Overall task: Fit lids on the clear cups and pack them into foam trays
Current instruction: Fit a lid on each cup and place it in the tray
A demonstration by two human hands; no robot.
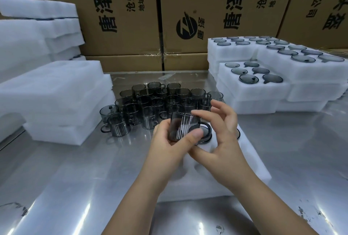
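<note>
Cardboard boxes (122,8) wall off the far side. Shiny metal surface (75,197) runs from them to the near edge. Stack of blank foam slabs (56,93) far left. Stacked foam trays (320,76) far right, pockets filled with lidded cups (248,78). One open foam tray (252,167) lies near centre, under both hands. Cluster of loose smoky clear cups (169,99) stands just beyond it, no lids on them.

Held cup (178,127) is in the air over the far part of the open tray, touching no foam. Its long axis is roughly upright with a slight lean, and its handle (204,123) points right.

Left hand (167,140) carries it: fingers curled round the body, thumb (194,135) pressed on the near side. Right hand (224,136) is just beside, on the handle side, fingers spread. Its index finger (203,112) reaches left across the cup's top edge. No lid visible in that hand. Cannot tell whether this cup is already lidded.

A dark round rim (206,139) sits below the handle; cannot tell whether it is a seated cup or a loose lid.

Key relation: empty pockets (178,175) lie below and nearer than the cup. Seating it likely means moving down and toward the person. The left hand has the grip; the right is placed to steady the top.
</note>
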